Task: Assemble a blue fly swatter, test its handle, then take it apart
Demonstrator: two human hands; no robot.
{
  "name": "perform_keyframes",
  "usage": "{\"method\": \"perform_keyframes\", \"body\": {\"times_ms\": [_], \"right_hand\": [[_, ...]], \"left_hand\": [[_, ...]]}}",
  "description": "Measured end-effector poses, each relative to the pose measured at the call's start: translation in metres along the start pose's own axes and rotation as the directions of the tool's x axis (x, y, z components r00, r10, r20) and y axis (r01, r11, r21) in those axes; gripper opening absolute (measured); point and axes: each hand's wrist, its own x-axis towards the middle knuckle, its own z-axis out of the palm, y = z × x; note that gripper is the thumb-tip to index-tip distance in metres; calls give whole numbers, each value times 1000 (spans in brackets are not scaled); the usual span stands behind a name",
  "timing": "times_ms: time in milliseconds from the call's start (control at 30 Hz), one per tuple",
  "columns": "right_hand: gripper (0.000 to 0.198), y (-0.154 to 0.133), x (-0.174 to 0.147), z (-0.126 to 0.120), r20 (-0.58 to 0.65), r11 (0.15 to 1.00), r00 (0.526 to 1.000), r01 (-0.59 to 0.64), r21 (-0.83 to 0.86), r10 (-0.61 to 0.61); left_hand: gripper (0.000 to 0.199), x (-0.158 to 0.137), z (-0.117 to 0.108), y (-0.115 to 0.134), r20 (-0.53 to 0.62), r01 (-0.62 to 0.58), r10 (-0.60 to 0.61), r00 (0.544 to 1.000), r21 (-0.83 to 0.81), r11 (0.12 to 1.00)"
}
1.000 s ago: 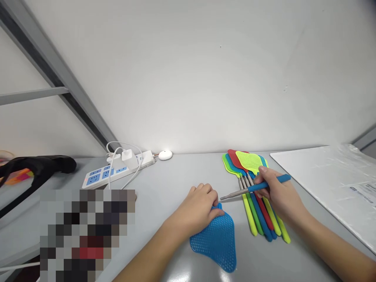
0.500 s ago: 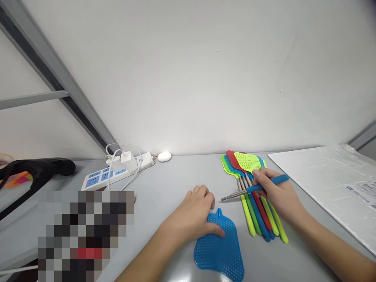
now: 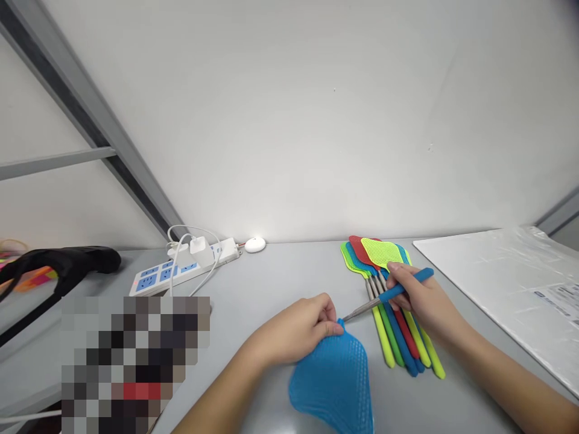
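Note:
My left hand (image 3: 298, 331) pinches the narrow neck of a loose blue mesh swatter head (image 3: 335, 380), which lies tilted on the grey table (image 3: 271, 283). A blue handle with a metal rod (image 3: 386, 294) is gripped in my right hand (image 3: 420, 298). The rod's tip points left and down and meets the neck of the blue head at my left fingertips. Just behind my right hand lies a row of several finished fly swatters (image 3: 384, 301) in green, blue, red and yellow.
A white power strip (image 3: 181, 271) with plugged chargers and a small white round device (image 3: 256, 244) sit by the wall. Clear plastic bags (image 3: 506, 277) cover the right side. A black object (image 3: 58, 265) lies far left, with a blurred patch below it.
My left hand lifted the blue head by its neck. My right hand tipped the rod down and left until its tip reached the neck.

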Motion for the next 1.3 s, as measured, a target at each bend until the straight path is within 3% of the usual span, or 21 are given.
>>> {"method": "perform_keyframes", "body": {"times_ms": [167, 433, 800, 933, 1133, 1300], "right_hand": [[47, -3, 1, -3, -27, 975, 998, -48, 219, 55], [44, -2, -2, -1, 16, 930, 995, -96, 354, 97], [44, 2, -6, 7, 44, 933, 996, -93, 349, 83], [43, 4, -4, 7, 11, 929, 994, -102, 356, 105], [43, 2, -8, 8, -59, 938, 994, -64, 341, 90], [44, 1, -17, 19, -76, 949, 995, -35, 312, 62]], "left_hand": [[24, 9, -6, -7, -17, -84, 82, 996, -247, 965], [24, 10, -12, -14, 50, -191, 204, 978, -202, 961], [18, 8, -14, -12, 36, -182, 189, 981, -143, 973], [15, 6, -10, -6, -18, -217, 217, 976, -41, 975], [20, 4, -5, 2, -118, -315, 345, 931, 212, 925], [24, 6, -6, 0, -152, -304, 394, 906, 411, 859]]}}
